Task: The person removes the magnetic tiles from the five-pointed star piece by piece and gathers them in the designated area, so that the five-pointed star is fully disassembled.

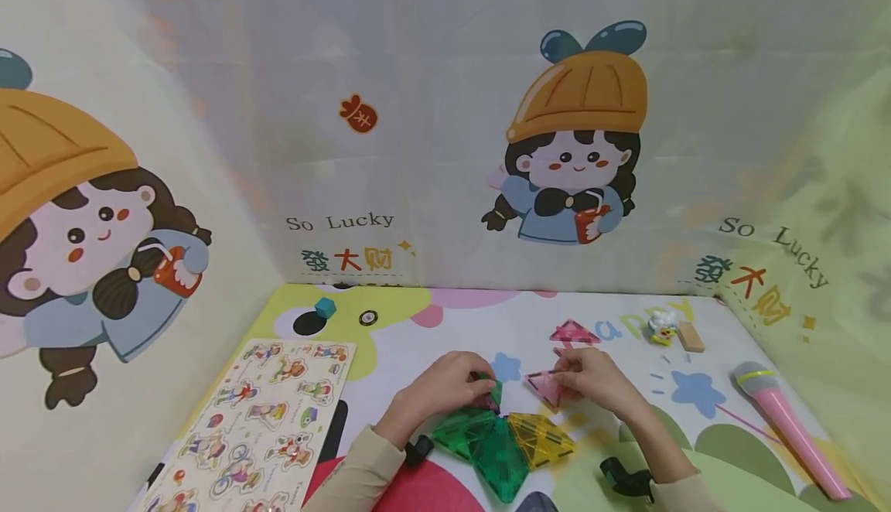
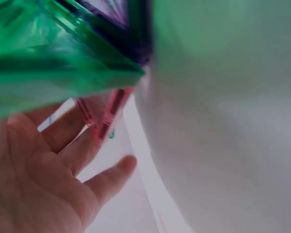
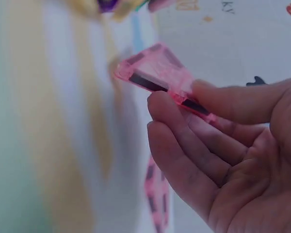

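Note:
Translucent magnetic tiles form a leaning cluster in the head view, with green tiles at the front and a yellow tile on the right. At its back, my left hand holds a pink tile; a green tile hides its thumb and some fingertips in the left wrist view. To the right, my right hand pinches a pink triangular magnetic tile by one edge between thumb and fingers, apart from the cluster. Behind that hand lies another pink tile.
A wooden picture puzzle board lies at the left, with a teal cube and a round black token behind it. At the right are a small toy figure, a wooden block and a pink toy microphone.

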`<state>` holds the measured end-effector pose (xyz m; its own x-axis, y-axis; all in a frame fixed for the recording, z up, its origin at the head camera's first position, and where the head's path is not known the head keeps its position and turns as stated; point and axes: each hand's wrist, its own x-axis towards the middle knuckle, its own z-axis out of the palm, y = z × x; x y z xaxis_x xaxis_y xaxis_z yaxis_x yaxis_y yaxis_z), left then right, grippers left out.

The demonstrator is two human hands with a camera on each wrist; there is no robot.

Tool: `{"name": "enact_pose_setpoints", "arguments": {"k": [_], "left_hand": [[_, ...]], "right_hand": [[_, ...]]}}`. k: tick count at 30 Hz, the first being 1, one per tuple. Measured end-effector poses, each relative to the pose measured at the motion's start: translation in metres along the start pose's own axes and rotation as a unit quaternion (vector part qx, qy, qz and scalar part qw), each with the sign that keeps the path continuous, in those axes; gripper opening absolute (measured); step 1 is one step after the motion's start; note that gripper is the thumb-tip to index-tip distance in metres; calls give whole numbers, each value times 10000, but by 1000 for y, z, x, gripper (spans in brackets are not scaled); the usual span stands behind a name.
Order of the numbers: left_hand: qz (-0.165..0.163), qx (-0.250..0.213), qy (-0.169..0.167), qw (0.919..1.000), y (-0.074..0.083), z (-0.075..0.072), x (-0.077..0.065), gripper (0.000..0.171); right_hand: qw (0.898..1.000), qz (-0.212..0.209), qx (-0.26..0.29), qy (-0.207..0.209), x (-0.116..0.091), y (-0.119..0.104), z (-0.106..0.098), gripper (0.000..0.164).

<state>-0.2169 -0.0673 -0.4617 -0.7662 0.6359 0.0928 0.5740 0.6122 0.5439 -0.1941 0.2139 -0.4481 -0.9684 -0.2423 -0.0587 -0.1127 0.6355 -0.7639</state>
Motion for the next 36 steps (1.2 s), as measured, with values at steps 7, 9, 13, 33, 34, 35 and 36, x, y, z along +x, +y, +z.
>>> {"name": "enact_pose_setpoints", "arguments": {"k": [7,9,13,33,34,35,36], "left_hand": [[-214,-14,127,9997,-4,3,0,18],[-276,-34,128,9995,-4,3,1,20],[-530,-105,140,9984,-5,1,0,25],[-1771,-961,463,9784,-23,-7,-4,30],[-1774,-1075,455,9772,-25,-7,-3,29],[-1784,-1172,452,9759,-27,-7,-3,28],[-1774,-1287,453,9746,-28,-7,-3,27]], "right_hand": [[9983,480,-152,279,-11,12,4,8],[9974,603,-187,353,-12,12,6,7],[9955,799,-255,451,-11,11,9,6],[9990,446,-69,2,0,-9,16,12],[9991,414,-10,-103,2,-10,16,13],[9990,387,57,-211,3,-11,17,14],[9988,339,121,-320,5,-12,18,16]]}}
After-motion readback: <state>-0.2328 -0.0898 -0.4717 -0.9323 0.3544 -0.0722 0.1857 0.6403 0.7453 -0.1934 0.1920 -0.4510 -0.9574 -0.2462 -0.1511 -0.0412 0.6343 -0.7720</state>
